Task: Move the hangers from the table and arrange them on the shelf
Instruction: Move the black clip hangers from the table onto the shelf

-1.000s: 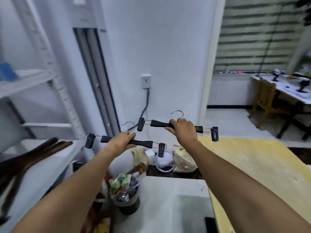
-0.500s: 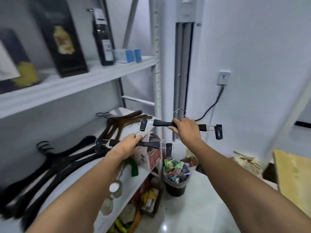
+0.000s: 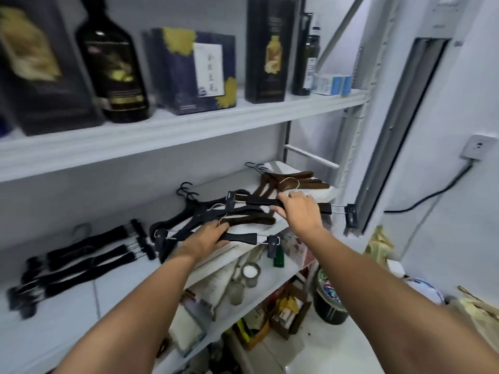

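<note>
My left hand (image 3: 206,236) grips a black clip hanger (image 3: 243,237) by its bar, just above the front edge of the white middle shelf (image 3: 81,287). My right hand (image 3: 298,209) grips a second black clip hanger (image 3: 325,208), held a little higher and to the right, over the shelf's right end. On the shelf lie a pile of black clip hangers (image 3: 89,255) at the left, black coat hangers (image 3: 194,214) in the middle and brown wooden hangers (image 3: 294,180) at the back right.
The upper shelf (image 3: 189,122) carries dark bottles and boxes. The lower shelf (image 3: 243,282) holds jars, a green bottle and clutter. A full black bin (image 3: 330,303) stands on the white floor. A wall socket (image 3: 479,147) with a cable is at the right.
The view has swung left from the room to face the shelf. Both hands have carried their clip hangers over the middle shelf, above the hangers lying there.
</note>
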Demonstrator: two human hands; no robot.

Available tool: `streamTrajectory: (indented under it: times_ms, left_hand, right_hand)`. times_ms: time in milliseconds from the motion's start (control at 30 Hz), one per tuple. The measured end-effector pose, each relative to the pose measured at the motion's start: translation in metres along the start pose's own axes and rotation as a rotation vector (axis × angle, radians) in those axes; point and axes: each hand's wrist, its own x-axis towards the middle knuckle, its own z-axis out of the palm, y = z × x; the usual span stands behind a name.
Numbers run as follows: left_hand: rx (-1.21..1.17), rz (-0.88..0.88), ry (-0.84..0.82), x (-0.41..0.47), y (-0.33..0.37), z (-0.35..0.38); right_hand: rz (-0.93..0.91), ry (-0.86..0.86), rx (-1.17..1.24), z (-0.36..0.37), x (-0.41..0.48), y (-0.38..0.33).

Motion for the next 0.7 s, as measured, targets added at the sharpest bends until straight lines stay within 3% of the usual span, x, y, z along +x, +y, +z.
streamTrajectory:
  times_ms: [300, 700]
  left_hand:
    - [0.013, -0.301, 0.029, -0.091, -0.078, -0.028]
    - [0.035, -0.586, 0.054, -0.190, -0.119, -0.032]
  right_hand:
    - [-0.252, 0.020, 0.088, 0.002, 0.021, -0.130]
    - [-0.479, -0.025, 0.130, 0.021, 0.017, -0.216]
